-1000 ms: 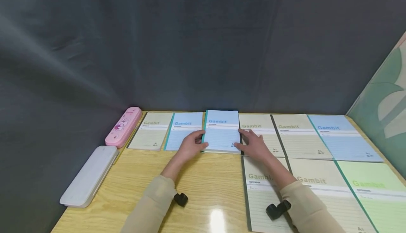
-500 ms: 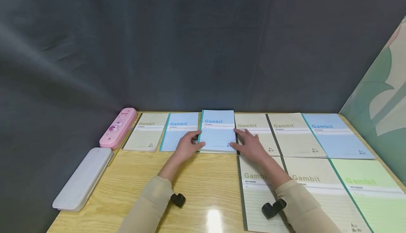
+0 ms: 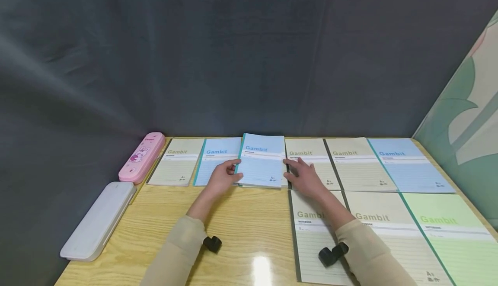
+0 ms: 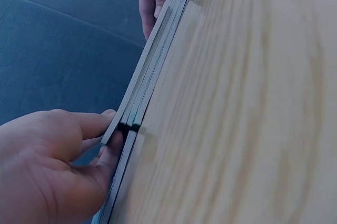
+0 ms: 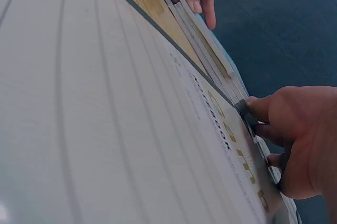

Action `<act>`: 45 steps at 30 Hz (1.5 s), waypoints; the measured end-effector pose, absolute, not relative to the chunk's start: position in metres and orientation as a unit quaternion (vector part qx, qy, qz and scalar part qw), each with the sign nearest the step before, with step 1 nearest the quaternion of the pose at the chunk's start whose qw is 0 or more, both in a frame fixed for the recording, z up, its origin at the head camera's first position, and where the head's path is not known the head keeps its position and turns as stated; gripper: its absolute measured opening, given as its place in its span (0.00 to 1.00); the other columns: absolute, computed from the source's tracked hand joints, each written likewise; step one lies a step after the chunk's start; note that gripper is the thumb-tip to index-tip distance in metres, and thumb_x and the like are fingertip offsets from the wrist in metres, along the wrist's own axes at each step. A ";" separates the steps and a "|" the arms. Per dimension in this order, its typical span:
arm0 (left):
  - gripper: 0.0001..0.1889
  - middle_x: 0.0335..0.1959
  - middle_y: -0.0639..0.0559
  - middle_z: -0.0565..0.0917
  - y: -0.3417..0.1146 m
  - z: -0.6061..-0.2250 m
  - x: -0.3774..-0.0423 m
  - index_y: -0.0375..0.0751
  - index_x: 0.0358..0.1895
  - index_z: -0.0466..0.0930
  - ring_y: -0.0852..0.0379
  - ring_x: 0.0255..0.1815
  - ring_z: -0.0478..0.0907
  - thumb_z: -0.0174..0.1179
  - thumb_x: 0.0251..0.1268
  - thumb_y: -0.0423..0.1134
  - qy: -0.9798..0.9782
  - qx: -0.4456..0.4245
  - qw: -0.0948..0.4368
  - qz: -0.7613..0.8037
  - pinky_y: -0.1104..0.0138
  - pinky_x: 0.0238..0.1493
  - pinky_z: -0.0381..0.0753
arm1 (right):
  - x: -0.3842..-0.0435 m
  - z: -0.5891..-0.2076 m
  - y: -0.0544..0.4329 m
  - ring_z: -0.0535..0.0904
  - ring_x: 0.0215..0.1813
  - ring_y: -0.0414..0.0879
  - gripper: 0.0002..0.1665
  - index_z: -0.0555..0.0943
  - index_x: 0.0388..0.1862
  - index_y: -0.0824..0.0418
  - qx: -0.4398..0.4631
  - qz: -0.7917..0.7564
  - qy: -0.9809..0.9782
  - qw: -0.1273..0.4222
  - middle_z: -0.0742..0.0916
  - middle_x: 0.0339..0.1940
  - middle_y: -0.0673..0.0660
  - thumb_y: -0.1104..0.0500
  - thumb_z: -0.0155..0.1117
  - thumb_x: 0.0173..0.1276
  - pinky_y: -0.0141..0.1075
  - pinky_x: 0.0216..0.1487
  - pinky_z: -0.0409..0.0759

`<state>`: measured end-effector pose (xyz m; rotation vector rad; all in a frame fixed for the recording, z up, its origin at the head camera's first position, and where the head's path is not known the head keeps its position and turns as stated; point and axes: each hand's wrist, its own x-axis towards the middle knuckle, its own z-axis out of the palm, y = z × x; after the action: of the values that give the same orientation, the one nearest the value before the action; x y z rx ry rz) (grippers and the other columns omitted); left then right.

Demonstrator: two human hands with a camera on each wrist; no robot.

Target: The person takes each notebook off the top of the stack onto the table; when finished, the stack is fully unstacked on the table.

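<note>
A light blue notebook (image 3: 261, 170) with a teal spine lies on top of a small stack at the back edge. My left hand (image 3: 221, 178) pinches its left edge, thumb and fingers curled round it. In the left wrist view this top notebook (image 4: 138, 74) is slightly raised at the left hand (image 4: 58, 166) and juts past those underneath. A beige cover (image 3: 285, 182) shows beneath its right side. My right hand (image 3: 305, 178) rests beside the stack's right edge, fingers spread. In the right wrist view its fingertips (image 5: 255, 107) touch the notebooks' edges.
Beige (image 3: 178, 165) and blue (image 3: 218, 165) notebooks lie left of the stack. Several beige, blue and green ones (image 3: 451, 234) cover the right side in two rows. A pink pencil case (image 3: 142, 156) and a white case (image 3: 99, 221) line the left edge. A dark curtain hangs behind.
The top blue notebook has slid slightly left off the stack with my left hand, baring a beige cover on the right. My right hand has stayed by the stack. The view has shifted slightly.
</note>
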<state>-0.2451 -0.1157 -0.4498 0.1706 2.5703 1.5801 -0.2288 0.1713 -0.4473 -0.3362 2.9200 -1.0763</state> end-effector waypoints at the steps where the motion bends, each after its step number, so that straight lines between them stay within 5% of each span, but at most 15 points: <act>1: 0.26 0.45 0.47 0.75 -0.117 -0.449 -0.244 0.42 0.69 0.76 0.52 0.43 0.68 0.67 0.68 0.34 0.849 0.056 0.061 0.522 0.63 0.41 0.72 | -0.229 -0.447 0.171 0.52 0.80 0.66 0.30 0.70 0.75 0.62 -0.108 -0.341 0.934 0.004 0.71 0.74 0.68 0.55 0.58 0.78 0.64 0.77 0.35; 9: 0.26 0.45 0.46 0.76 -0.124 -0.440 -0.234 0.43 0.67 0.78 0.52 0.43 0.71 0.68 0.66 0.32 0.846 0.045 0.078 0.525 0.64 0.39 0.75 | -0.228 -0.446 0.171 0.53 0.80 0.65 0.29 0.71 0.74 0.62 -0.109 -0.340 0.934 0.000 0.72 0.73 0.68 0.55 0.59 0.78 0.64 0.77 0.35; 19: 0.25 0.29 0.51 0.67 -0.136 -0.436 -0.219 0.41 0.66 0.78 0.55 0.29 0.61 0.68 0.65 0.29 0.824 0.026 0.117 0.554 0.66 0.29 0.66 | -0.228 -0.448 0.172 0.52 0.80 0.64 0.31 0.71 0.75 0.60 -0.095 -0.338 0.936 0.008 0.72 0.74 0.67 0.52 0.59 0.77 0.63 0.77 0.34; 23: 0.26 0.27 0.52 0.65 -0.139 -0.440 -0.206 0.40 0.67 0.77 0.56 0.27 0.62 0.67 0.65 0.28 0.812 0.026 0.116 0.571 0.67 0.29 0.70 | -0.228 -0.450 0.173 0.52 0.80 0.64 0.31 0.71 0.75 0.60 -0.094 -0.340 0.936 0.008 0.72 0.74 0.67 0.53 0.59 0.77 0.62 0.77 0.34; 45: 0.30 0.37 0.49 0.76 -0.150 -0.450 -0.132 0.40 0.71 0.72 0.55 0.36 0.74 0.67 0.65 0.30 0.733 0.003 0.169 0.659 0.64 0.36 0.83 | -0.227 -0.446 0.171 0.51 0.81 0.63 0.31 0.70 0.76 0.58 -0.092 -0.338 0.936 0.015 0.71 0.75 0.65 0.52 0.59 0.77 0.60 0.78 0.34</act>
<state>-0.1319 -0.1495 -0.4500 0.0090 2.0831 1.8731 -0.2272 0.1709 -0.4459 -0.2858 2.9139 -1.0528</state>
